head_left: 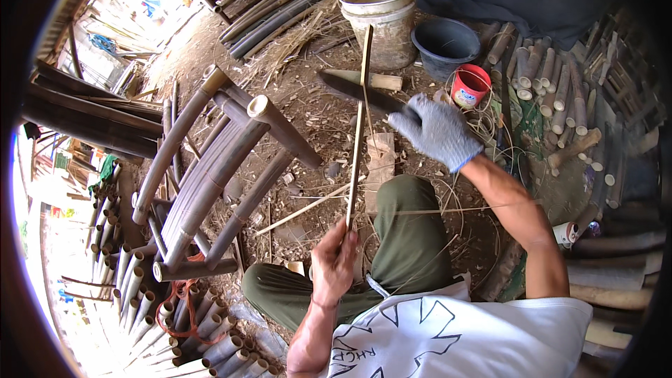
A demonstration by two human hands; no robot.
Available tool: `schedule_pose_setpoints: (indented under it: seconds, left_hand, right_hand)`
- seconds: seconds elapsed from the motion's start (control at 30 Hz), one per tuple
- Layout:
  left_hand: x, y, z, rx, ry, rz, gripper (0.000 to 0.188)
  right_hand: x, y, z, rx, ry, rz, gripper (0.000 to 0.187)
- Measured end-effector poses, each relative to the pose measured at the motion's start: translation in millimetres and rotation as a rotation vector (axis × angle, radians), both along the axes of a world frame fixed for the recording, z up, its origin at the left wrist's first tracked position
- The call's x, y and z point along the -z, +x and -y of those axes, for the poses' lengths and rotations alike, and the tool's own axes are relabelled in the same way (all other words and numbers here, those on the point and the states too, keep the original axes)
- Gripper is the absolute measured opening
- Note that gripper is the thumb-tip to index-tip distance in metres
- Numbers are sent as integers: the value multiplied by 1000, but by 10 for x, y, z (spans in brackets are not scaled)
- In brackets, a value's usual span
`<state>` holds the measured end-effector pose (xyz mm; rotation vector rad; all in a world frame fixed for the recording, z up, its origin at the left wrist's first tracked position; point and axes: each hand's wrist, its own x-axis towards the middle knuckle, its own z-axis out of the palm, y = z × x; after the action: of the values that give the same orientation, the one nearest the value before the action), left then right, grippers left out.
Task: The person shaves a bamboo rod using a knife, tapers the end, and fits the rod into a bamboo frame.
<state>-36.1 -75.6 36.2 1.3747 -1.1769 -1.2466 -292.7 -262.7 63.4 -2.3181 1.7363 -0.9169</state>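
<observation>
My left hand (334, 260) is closed around the lower end of a thin bamboo strip (359, 133), which stands out away from me. In a grey knit glove, my right hand (437, 129) grips a machete by its handle, which the fingers hide. The dark machete blade (346, 89) points left and crosses the upper part of the strip; whether it touches cannot be told. Below the crossing, a wooden block (380, 161) lies on the ground by my knee. A pale piece of split bamboo (383, 81) lies just beyond the blade.
A bamboo chair frame (217, 182) lies tilted at left. Beyond my hands stand a dirty white bucket (381, 28), a black basin (446, 45) and a small red pail (470, 87). Cut bamboo poles (560, 84) are piled at right, more bamboo tubes (140, 301) at lower left. Shavings litter the dirt floor.
</observation>
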Motion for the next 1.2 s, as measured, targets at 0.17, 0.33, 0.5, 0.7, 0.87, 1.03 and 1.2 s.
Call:
schedule_pose_setpoints:
  seconds: [0.17, 0.33, 0.5, 0.7, 0.87, 1.03, 1.2]
  left_hand:
    - [112, 127, -429, 18, 53, 60, 34]
    - [85, 239, -392, -15, 5, 196, 32]
    - [166, 336, -497, 7, -68, 283, 31]
    - [121, 285, -432, 34, -53, 289, 32]
    - [39, 249, -463, 27, 25, 10, 39]
    - [-478, -191, 350, -18, -42, -178, 43]
    - [-565, -359, 491, 35, -56, -266, 40]
  right_hand:
    - [-56, -355, 231, 53, 36, -57, 51]
    - [67, -147, -84, -261, 66, 4, 57]
    - [-9, -480, 276, 73, -17, -106, 58]
    - [141, -419, -9, -250, -102, -185, 61]
    - [-163, -721, 265, 146, -181, 531, 57]
    - [-167, 119, -672, -218, 27, 146, 46]
    - [-83, 241, -842, -189, 13, 134, 41]
